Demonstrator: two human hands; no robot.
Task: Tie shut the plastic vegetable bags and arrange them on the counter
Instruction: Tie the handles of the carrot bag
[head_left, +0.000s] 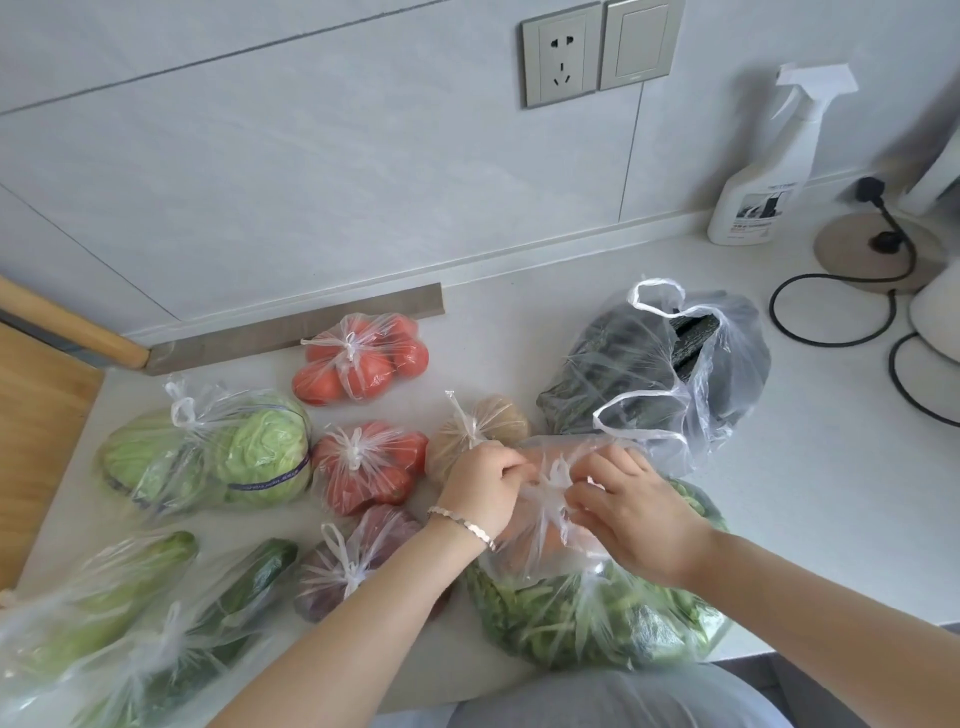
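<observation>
Head view: the left hand (485, 486) and right hand (631, 512) each pinch a handle of the carrot bag (540, 540), which rests on the leafy greens bag (597, 623) at the counter (519, 322) front edge, just right of the tied tomato bag (363, 467).

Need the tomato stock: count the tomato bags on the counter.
2. One tied tomato bag lies near the backsplash; the other tomato bag lies nearer, just left of the left hand.
</observation>
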